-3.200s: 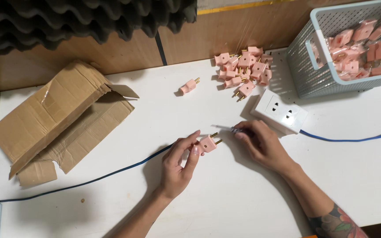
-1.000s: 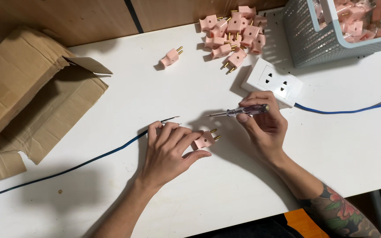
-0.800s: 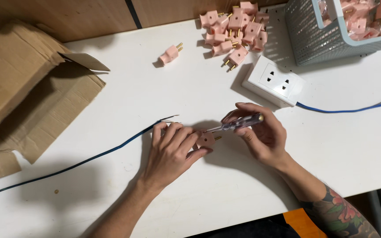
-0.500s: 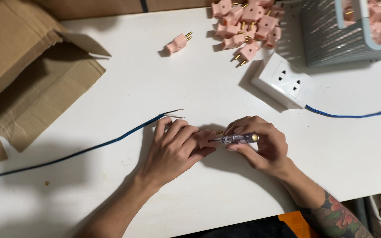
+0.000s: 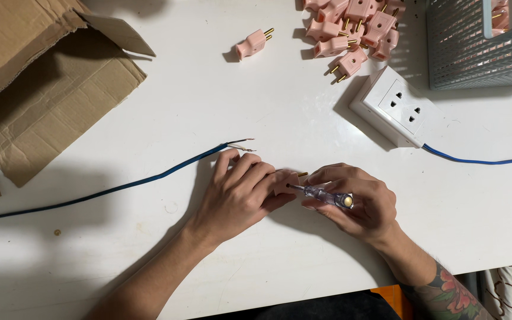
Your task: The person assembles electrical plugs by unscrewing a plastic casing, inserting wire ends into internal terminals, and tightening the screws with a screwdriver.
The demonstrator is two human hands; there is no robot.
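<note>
Left hand (image 5: 238,192) lay flat-ish on the white bench (image 5: 208,89), fingers curled round a small pink plug (image 5: 284,181), pinning it at bench level; only one end of the plug body showed past the fingertips, w/ a brass prong tip just visible beside it. Right hand (image 5: 360,201) gripped a clear-handled screwdriver (image 5: 326,195), fingers wrapped narrow round the handle, thumb along the top; its tip met the plug's exposed face.

Handling, as a judgement: plug looked light, hard plastic, smooth, so prob. prone to twisting under driver pressure; best held by the flat sides of the body, prongs left free. Screwdriver thin & stiff, handle the natural hold.

So the plug sat between both hands, touching left fingertips, driver tip against it, right hand just beside.

Blue cable (image 5: 120,186) ran from the left edge across the bench, its stripped end (image 5: 241,144) just above left-hand knuckles, not held. White double socket box (image 5: 395,106) w/ its own blue lead stood well apart, upper right. Pile of pink plugs (image 5: 354,26) near the grey mesh basket (image 5: 475,53); one loose plug (image 5: 251,43) apart from the pile. Torn cardboard box (image 5: 37,89) at upper left.
</note>
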